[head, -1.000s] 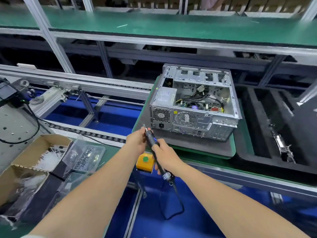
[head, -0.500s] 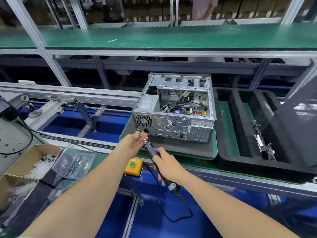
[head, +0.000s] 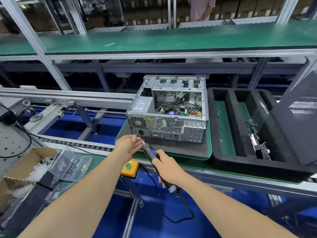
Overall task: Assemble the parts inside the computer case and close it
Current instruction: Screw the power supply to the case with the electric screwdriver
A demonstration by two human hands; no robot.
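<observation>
An open silver computer case (head: pixel 169 110) lies on a dark foam pad on a green pallet, its back panel toward me and its motherboard and cables showing. My right hand (head: pixel 167 166) grips a black corded electric screwdriver (head: pixel 151 152), tip pointing up-left toward the case's lower left rear corner. My left hand (head: pixel 128 146) pinches at the screwdriver's bit, just in front of the power socket. Whether a screw sits on the bit is too small to tell.
A black foam tray (head: pixel 223 162) with slots holding a metal part (head: pixel 259 146) sits to the right. A dark side panel (head: pixel 301 117) leans at far right. Clear bins of screws (head: pixel 72 166) and a cardboard box (head: pixel 22 169) lie left. A yellow button box (head: pixel 129 168) sits under my arms.
Both hands and the screwdriver have moved forward, closer to the case's rear left corner. The view has tilted and shifted, so the case sits more centrally.
</observation>
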